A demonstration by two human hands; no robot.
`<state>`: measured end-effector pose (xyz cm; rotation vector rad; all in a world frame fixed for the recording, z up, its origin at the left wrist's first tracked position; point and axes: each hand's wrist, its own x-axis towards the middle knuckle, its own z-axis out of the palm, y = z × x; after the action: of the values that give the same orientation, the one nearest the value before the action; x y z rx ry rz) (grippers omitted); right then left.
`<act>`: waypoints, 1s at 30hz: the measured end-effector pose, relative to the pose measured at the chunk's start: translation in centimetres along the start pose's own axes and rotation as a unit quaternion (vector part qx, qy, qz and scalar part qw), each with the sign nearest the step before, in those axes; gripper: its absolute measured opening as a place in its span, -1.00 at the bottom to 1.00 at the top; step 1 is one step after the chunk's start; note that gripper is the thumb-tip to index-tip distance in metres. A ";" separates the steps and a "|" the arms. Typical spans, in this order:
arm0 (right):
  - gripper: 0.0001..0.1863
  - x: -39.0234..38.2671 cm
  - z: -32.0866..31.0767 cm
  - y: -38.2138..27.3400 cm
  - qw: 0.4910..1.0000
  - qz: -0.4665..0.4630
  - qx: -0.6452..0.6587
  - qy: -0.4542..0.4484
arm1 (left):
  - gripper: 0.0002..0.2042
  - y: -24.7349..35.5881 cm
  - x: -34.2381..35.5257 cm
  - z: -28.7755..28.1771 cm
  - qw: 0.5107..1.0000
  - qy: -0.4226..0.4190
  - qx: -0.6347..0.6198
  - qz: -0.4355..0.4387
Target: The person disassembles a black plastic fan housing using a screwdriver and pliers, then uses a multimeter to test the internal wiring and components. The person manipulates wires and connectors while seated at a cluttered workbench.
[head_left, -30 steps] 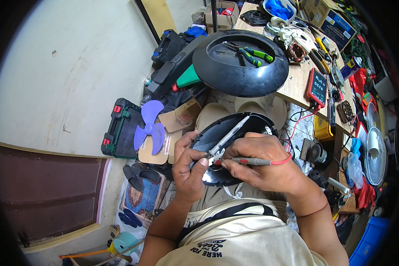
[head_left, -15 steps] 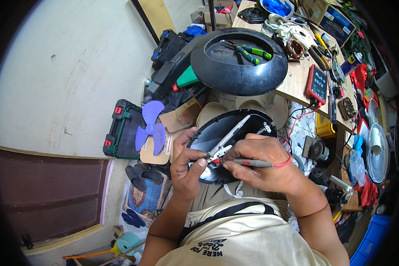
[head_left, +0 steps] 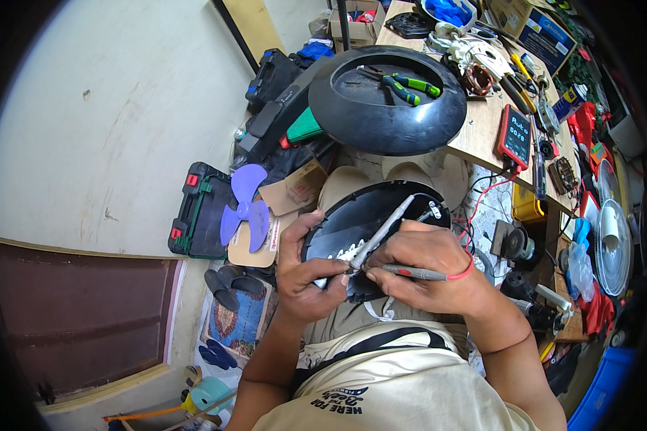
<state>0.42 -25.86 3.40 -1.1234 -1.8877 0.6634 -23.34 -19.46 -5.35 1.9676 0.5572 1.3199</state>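
A grey probe (head_left: 384,233) is lying across the black round housing (head_left: 381,215) on the person's lap, its long axis running from about 7 o'clock to 1 o'clock, with its lower tip meeting the fingers near the housing's lower rim. A second probe, the red-tipped probe (head_left: 417,273), is pointing toward 9 o'clock, its axis almost level, its red cord looping over the knuckles. The right hand (head_left: 428,269) is pinching this red-tipped probe between thumb and fingers. The left hand (head_left: 305,269) is curling around the housing's 8 o'clock edge, thumb pressing on the grey probe's lower end. The housing is looking glossy black, shallow and dished, with a pale patch near its lower middle. At 12 o'clock of it, a black dish (head_left: 388,100) is overhanging the bench (head_left: 482,136) edge, carrying green-handled pliers (head_left: 406,85). A red meter (head_left: 516,135) is sitting at 2 o'clock. At 9 o'clock a purple fan blade (head_left: 246,208) is resting on cardboard, leaving only a narrow gap beside the left hand; floor clutter is crowding the 3 o'clock side.
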 end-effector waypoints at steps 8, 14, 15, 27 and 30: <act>-0.81 -0.7 0.4 -0.5 0.996 -0.050 -0.074 0.003 | -0.85 0.3 -0.4 0.4 0.998 0.031 -0.027 -0.037; -0.79 -0.5 1.0 -0.3 0.996 -0.059 -0.064 0.023 | -0.92 0.0 -0.6 0.8 0.996 0.069 -0.032 -0.045; -0.78 -0.4 1.1 -0.3 0.995 -0.066 -0.064 0.027 | -0.93 -0.1 -0.6 0.9 0.995 0.075 -0.035 -0.051; -0.73 -0.7 1.7 0.4 0.993 -0.065 -0.093 0.031 | -0.90 -0.2 -0.9 1.2 0.996 0.070 -0.016 -0.050; -0.77 -0.9 1.2 0.8 0.996 -0.065 -0.043 0.048 | -0.90 0.0 -0.9 1.4 0.997 0.057 -0.007 -0.056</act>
<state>-0.01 -26.28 1.82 -1.0574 -1.9028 0.4515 -22.44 -20.51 -6.21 1.8302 0.7012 1.3675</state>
